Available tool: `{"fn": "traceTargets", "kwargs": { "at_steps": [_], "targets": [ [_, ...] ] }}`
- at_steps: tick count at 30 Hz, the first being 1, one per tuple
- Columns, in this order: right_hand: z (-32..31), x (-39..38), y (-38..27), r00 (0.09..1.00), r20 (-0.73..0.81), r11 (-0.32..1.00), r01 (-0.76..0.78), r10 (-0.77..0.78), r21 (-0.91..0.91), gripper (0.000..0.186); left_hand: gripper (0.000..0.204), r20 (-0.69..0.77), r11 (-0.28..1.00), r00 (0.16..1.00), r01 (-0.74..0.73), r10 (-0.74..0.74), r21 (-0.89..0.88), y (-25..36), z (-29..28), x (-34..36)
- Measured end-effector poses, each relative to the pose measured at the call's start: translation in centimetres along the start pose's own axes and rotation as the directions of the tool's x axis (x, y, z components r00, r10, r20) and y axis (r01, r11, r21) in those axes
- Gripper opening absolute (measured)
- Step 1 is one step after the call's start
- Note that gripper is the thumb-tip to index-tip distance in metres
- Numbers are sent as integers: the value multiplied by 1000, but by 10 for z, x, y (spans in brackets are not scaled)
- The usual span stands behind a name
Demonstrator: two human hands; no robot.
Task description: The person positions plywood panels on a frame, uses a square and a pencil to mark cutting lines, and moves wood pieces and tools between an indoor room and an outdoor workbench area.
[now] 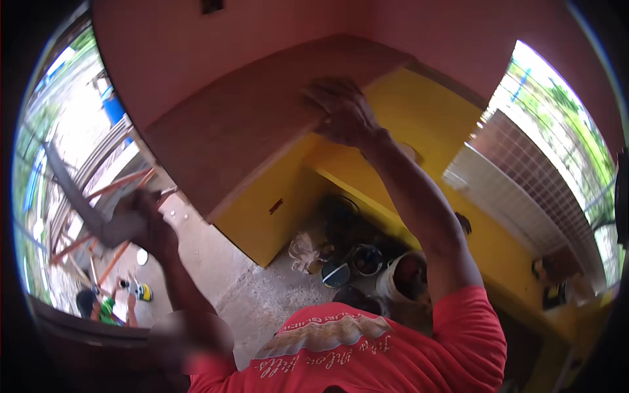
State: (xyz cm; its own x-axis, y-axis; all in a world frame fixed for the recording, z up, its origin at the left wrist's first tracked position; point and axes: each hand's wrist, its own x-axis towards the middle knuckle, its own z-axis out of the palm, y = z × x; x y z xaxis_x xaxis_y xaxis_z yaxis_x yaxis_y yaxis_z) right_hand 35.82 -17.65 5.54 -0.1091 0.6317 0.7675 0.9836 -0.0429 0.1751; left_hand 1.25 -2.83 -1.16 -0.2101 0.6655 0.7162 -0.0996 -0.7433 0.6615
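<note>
My left hand (141, 223) is raised on the left, its fingers closed around a long grey strip (69, 180). That strip curves up and away from the fist; motion blur hides what it is made of. My right hand (347, 114) reaches up and forward, against or just over a brown band (242, 124) between the pink wall (275, 33) and the yellow painted surface (426, 111). Its fingers stretch out to the left, smeared by motion, and I see nothing held in them. Whether the palm touches the band I cannot tell.
Below stand a whitish bucket (392, 278), a dark bucket (365, 260), a round lid-like thing (335, 275) and a crumpled plastic bag (304, 252). At lower left a person in green (108, 308) is beside a yellow-and-black can (145, 292). Wooden framing (121, 180) stands left; a grille opening (524, 157) is right.
</note>
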Motion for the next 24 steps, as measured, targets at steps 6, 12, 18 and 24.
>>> {"fn": "traceTargets", "kwargs": {
  "at_steps": [6,12,18,24],
  "targets": [
    [-3,-34,54,981,-116,988,-154,156,31,60,19,-53,973,995,97,-88,208,-1,-60,-63],
    [19,-33,69,982,-128,990,-138,141,31,74,13,34,780,859,446,-510,438,-39,-128,-172],
    [9,-80,35,726,-186,676,-471,662,567,76,13,-103,750,874,463,-475,473,19,-86,-190],
    [14,-74,17,616,381,-205,-339,689,918,46,49,240,941,963,-192,126,277,90,-8,-119]
  ]
}}
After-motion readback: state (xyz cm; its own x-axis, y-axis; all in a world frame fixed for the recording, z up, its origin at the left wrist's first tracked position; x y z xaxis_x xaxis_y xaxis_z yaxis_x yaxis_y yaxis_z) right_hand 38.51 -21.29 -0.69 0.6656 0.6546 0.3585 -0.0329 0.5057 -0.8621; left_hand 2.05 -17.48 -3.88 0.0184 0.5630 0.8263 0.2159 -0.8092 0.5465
